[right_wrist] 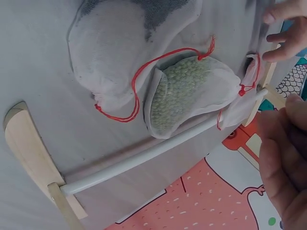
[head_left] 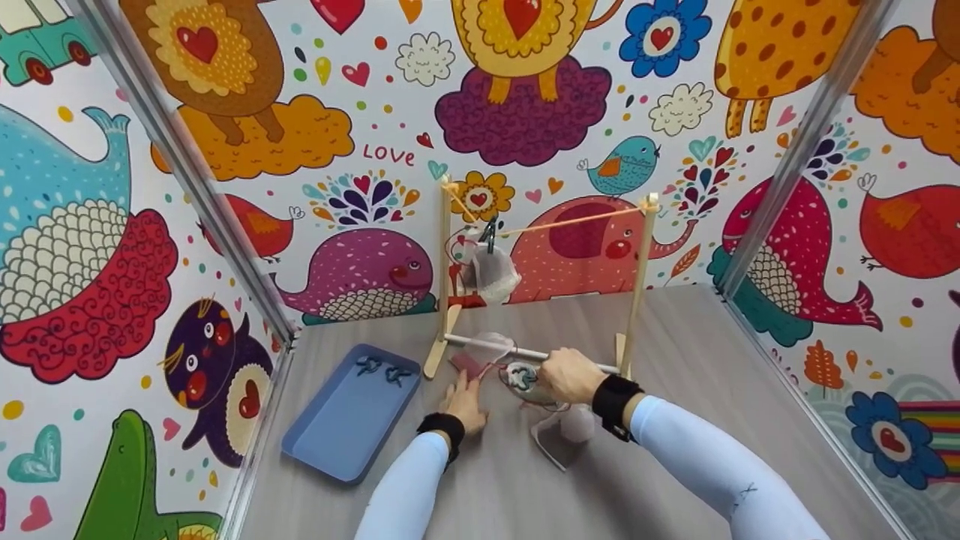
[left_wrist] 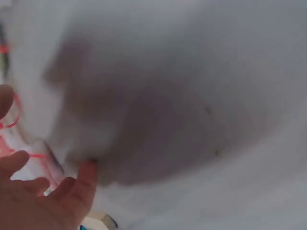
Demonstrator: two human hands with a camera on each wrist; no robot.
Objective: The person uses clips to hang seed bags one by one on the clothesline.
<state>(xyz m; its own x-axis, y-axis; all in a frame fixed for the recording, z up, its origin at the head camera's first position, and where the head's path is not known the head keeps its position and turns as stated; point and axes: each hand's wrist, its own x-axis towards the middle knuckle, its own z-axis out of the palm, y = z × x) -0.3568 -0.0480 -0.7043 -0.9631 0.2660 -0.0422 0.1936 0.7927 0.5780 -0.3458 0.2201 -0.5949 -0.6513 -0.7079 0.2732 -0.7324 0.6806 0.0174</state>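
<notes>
My left hand reaches over the table with fingers spread and loosely bent. Its fingertips are right at a small pink mesh bag with a red drawstring. My right hand is above the white rod with curled fingers, and a dark grey clip shows at its fingertips in the head view. Its grip is partly hidden by the back of the hand. Below it lies a mesh bag of green grains. A larger white mesh bag with dark contents lies beside that one.
A wooden stand carries an orange cord and a low white rod. On the cord a black clip holds a white bag. Two clips lie in the blue tray at left. Patterned walls enclose the table.
</notes>
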